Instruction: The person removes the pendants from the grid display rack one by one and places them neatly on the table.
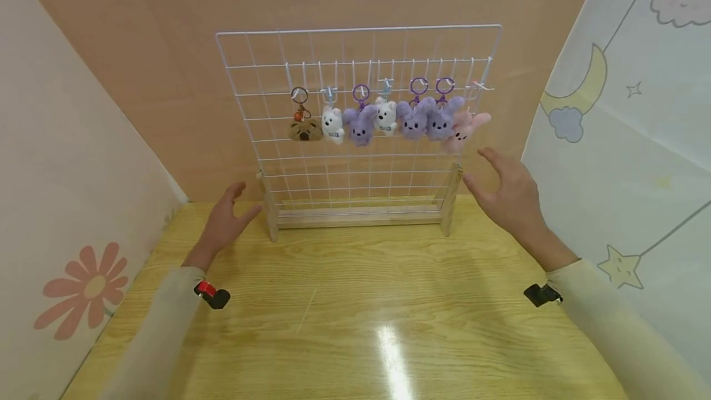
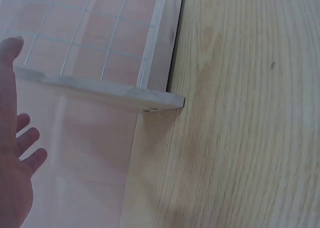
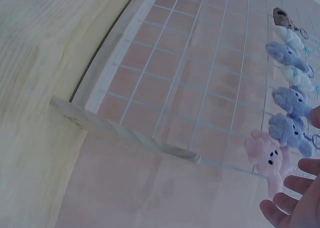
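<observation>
Evenly near the middle of the desk's (image 1: 344, 283) far edge stands a white wire grid rack (image 1: 358, 29), held up by a left wooden foot (image 1: 269, 208) and a right wooden foot (image 1: 452, 199) with a wooden crossbar (image 1: 358, 220) running low between them. Seven plush keychains hang in a row from its hooks, well above the desk. From the left they are a brown plush (image 1: 305, 130) on a dark ring with an orange bead, a white plush (image 1: 332, 125) with a light blue clasp, a purple plush (image 1: 361, 126) on a purple ring, a second white plush (image 1: 386, 116), two more purple ones side by side and touching, and at the right end a pink plush (image 1: 462, 133) with long ears, hanging tilted.

The left hand (image 1: 222, 221) is raised over the desk's far left corner, just beside the left foot and apart from it. Its thumb stands well away from its loosely bent fingers, and it holds nothing. The right hand (image 1: 510, 193) is over the far right corner, just below and right of the pink plush, with a gap showing in the head view; its fingers are spread and relaxed, the thumb pointing toward the right foot, the grasp empty. Both wrists wear a small black device.
</observation>
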The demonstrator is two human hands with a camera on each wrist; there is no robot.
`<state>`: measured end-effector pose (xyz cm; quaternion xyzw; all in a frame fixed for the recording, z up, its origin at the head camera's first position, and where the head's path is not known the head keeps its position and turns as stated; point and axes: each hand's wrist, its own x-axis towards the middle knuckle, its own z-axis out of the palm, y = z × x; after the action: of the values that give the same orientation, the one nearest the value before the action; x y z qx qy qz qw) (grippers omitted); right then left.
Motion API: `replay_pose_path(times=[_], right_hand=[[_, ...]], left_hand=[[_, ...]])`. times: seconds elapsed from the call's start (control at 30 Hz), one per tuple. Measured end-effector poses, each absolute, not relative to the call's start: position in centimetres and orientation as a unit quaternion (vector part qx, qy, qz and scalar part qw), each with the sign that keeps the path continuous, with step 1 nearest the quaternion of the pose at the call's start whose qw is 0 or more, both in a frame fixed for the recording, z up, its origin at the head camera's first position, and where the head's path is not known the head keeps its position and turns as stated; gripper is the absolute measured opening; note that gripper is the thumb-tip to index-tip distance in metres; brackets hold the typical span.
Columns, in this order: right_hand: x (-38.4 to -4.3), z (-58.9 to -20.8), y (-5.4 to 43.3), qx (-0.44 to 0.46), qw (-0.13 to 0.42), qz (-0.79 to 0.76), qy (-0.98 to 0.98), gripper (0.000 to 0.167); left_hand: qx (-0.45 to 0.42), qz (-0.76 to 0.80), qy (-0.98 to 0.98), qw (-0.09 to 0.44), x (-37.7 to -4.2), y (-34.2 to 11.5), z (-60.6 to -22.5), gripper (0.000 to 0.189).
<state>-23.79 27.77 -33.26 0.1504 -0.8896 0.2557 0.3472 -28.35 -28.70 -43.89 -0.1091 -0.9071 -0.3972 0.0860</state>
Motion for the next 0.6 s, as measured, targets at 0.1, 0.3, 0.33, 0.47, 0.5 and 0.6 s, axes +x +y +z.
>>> replay_pose_path(times=[0.1, 0.3, 0.33, 0.47, 0.5, 0.6], right_hand=[[-24.2, -32.3, 28.1, 0.147, 0.356, 0.267, -0.883, 0.051], [-25.3, -30.9, 28.6, 0.146, 0.371, 0.269, -0.877, 0.048], [-25.5, -30.7, 28.7, 0.145, 0.372, 0.268, -0.877, 0.048], [-26.3, -29.8, 29.0, 0.136, 0.366, 0.277, -0.878, 0.048], [-26.5, -29.5, 29.0, 0.133, 0.365, 0.281, -0.878, 0.048], [-27.1, -28.7, 29.1, 0.126, 0.36, 0.296, -0.876, 0.047]], left_hand=[[-0.112, -0.421, -0.897, 0.075, -29.1, -29.1, -44.1, 0.087], [-0.124, -0.441, -0.887, 0.067, -30.3, -28.9, -43.8, 0.083], [-0.128, -0.443, -0.885, 0.069, -30.4, -28.7, -43.6, 0.083], [-0.141, -0.447, -0.88, 0.082, -31.0, -28.5, -43.3, 0.082], [-0.141, -0.449, -0.879, 0.082, -31.1, -28.4, -43.3, 0.082], [-0.141, -0.454, -0.876, 0.08, -31.5, -28.4, -43.2, 0.079]])
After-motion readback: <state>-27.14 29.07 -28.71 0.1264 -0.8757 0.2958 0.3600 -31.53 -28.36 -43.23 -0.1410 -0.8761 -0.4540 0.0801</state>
